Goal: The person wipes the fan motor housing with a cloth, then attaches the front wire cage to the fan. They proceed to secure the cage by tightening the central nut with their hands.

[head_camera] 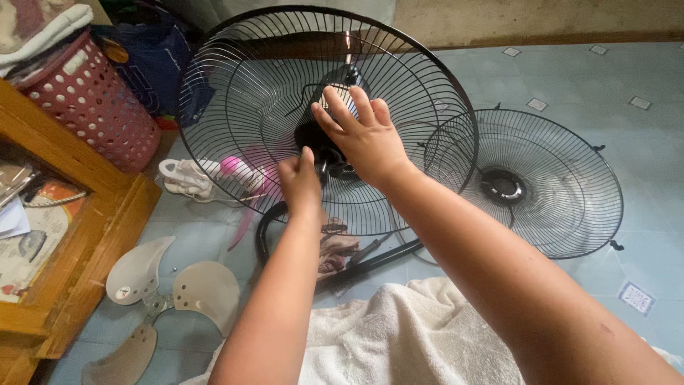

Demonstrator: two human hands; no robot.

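Note:
A black wire fan guard stands tilted on the fan's stand, with the black motor hub at its middle. My right hand rests flat on the hub, fingers spread over the wires. My left hand reaches to the lower left of the hub, fingers closed; what they pinch is hidden. A second black wire guard lies flat on the blue tiled floor to the right. The grey fan blade lies on the floor at lower left.
A wooden shelf unit with papers stands at the left, a red perforated basket behind it. A white towel lies under my arms. White sandals and a pink item sit behind the guard. The black stand base crosses the floor.

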